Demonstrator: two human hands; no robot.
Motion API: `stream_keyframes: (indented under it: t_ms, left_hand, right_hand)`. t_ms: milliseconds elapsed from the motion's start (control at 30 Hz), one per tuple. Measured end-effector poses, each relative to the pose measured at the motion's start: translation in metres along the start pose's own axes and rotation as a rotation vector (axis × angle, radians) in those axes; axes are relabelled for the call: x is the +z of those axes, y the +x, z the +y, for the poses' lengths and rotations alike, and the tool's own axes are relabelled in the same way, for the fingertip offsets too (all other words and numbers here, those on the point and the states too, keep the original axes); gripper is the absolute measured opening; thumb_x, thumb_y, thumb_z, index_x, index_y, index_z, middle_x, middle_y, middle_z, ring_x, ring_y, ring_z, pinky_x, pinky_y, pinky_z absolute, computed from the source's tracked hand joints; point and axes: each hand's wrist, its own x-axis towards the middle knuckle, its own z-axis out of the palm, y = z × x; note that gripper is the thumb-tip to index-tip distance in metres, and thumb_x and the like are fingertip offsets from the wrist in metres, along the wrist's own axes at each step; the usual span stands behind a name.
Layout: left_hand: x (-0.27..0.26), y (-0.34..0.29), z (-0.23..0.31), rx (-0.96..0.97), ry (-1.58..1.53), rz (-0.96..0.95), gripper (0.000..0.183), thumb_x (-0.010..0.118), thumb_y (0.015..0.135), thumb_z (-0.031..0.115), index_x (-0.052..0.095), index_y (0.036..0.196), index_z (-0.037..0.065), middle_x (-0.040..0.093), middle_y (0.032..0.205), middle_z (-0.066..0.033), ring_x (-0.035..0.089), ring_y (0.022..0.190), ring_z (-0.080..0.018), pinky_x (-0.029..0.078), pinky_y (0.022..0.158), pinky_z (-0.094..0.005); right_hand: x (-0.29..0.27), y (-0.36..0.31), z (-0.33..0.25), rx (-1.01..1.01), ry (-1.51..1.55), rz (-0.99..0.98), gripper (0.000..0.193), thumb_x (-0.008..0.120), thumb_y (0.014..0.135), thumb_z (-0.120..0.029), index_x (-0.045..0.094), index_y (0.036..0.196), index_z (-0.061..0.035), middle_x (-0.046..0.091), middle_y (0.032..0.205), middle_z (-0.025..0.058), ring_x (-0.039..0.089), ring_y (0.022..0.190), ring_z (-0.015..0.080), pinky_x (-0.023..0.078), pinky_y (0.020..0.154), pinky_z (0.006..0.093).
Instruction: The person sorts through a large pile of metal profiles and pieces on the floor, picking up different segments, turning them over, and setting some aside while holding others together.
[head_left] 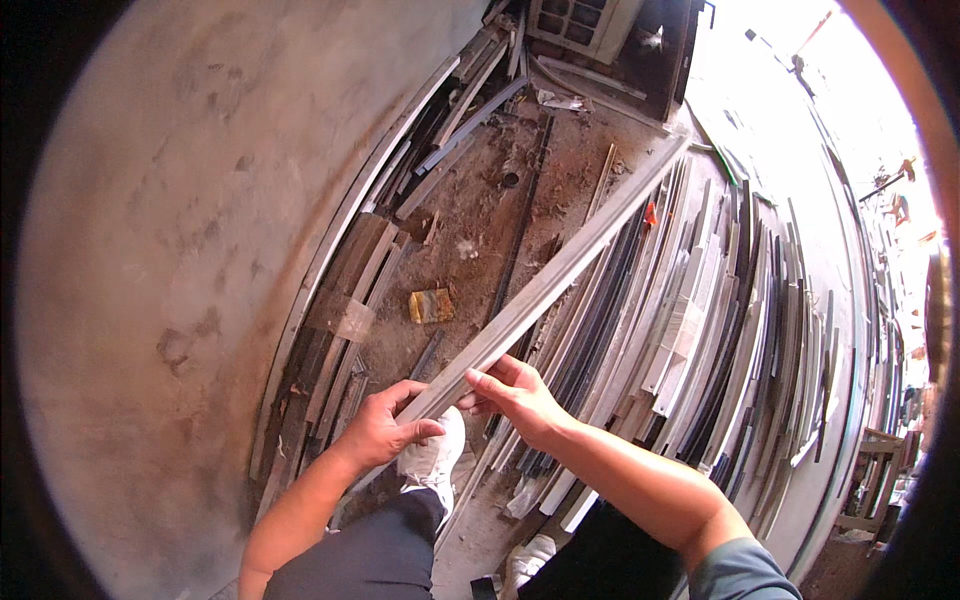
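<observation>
A long, pale grey metal profile bar [570, 270] slants up and to the right in front of me, off the floor. Near its lower end my left hand [385, 425] is closed around it, thumb on the near side. A little farther along, my right hand [510, 395] grips the same bar with the thumb on top and the fingers beneath. The bar's far end reaches toward the back doorway and looks slightly blurred. Below the hands, my white shoe [435, 450] stands on the dirty floor.
Many long metal profiles [690, 320] lie in rows on the right. More profiles [350, 290] are stacked along the plastered wall [170, 250] on the left. A crumpled yellow packet [431, 306] lies on the dirt floor between them. A cabinet [610, 50] stands at the back.
</observation>
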Motion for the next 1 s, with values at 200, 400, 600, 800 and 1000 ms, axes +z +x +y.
stream_keyframes:
  t_ms: [200, 400, 600, 800, 1000]
  left_hand:
    - [-0.005, 0.008, 0.007, 0.118, 0.340, 0.128, 0.050, 0.083, 0.086, 0.036, 0.067, 0.119, 0.002, 0.076, 0.100, -0.0138, 0.071, 0.091, -0.0142, 0.055, 0.080, -0.0323]
    - [-0.013, 0.021, 0.013, 0.163, 0.404, 0.145, 0.043, 0.079, 0.091, 0.034, 0.067, 0.119, 0.003, 0.076, 0.093, -0.0149, 0.072, 0.088, -0.0164, 0.056, 0.078, -0.0336]
    - [-0.019, 0.028, 0.014, 0.106, 0.447, 0.124, 0.040, 0.075, 0.095, 0.032, 0.066, 0.121, 0.003, 0.074, 0.088, -0.0116, 0.070, 0.078, -0.0138, 0.055, 0.071, -0.0328]
    - [-0.016, 0.030, 0.009, 0.034, 0.267, 0.084, 0.037, 0.073, 0.097, 0.027, 0.064, 0.123, 0.002, 0.073, 0.087, -0.0070, 0.067, 0.072, -0.0099, 0.055, 0.068, -0.0297]
    - [-0.007, 0.032, 0.019, 0.132, 0.481, 0.089, 0.043, 0.075, 0.095, 0.034, 0.064, 0.121, 0.002, 0.075, 0.094, -0.0167, 0.075, 0.087, -0.0227, 0.057, 0.076, -0.0363]
  right_hand:
    - [0.003, -0.001, -0.002, 0.025, 0.022, 0.081, 0.033, 0.067, 0.102, -0.023, 0.059, 0.125, -0.0010, 0.070, 0.109, 0.0092, 0.073, 0.089, 0.0172, 0.061, 0.080, 0.0300]
    - [-0.005, -0.002, -0.002, 0.036, 0.062, 0.090, 0.030, 0.064, 0.102, -0.016, 0.057, 0.125, 0.0021, 0.069, 0.111, 0.0119, 0.074, 0.091, 0.0191, 0.062, 0.082, 0.0320]
    - [-0.006, -0.004, 0.005, 0.033, 0.078, 0.125, 0.029, 0.063, 0.102, -0.014, 0.056, 0.125, 0.0024, 0.069, 0.110, 0.0133, 0.073, 0.094, 0.0215, 0.062, 0.084, 0.0328]
    - [-0.015, -0.009, 0.003, 0.037, 0.085, 0.095, 0.030, 0.064, 0.102, -0.016, 0.056, 0.124, 0.0027, 0.069, 0.111, 0.0145, 0.073, 0.098, 0.0222, 0.062, 0.088, 0.0342]
    - [-0.026, -0.015, 0.000, -0.028, 0.096, 0.026, 0.034, 0.065, 0.102, -0.018, 0.053, 0.127, 0.0024, 0.069, 0.114, 0.0155, 0.072, 0.100, 0.0223, 0.061, 0.091, 0.0353]
